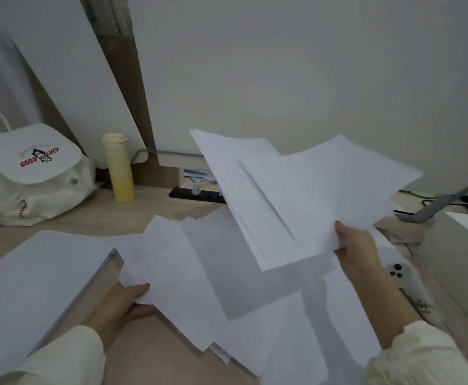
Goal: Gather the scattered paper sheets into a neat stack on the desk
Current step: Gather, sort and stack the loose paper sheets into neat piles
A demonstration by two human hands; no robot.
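Now right hand (355, 245) pinches a raised, fanned bundle (296, 195); left hand (127, 301) grips a loose sheet (166, 262) — desk (155, 212) littered.

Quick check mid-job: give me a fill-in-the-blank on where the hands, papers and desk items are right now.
1. The right hand holds a fan of sheets lifted ____ the desk.
2. The left hand grips a sheet beside the thick ____ of paper.
3. The bottle beside the white bag is ____ in colour.

Missing words: above; stack; yellow
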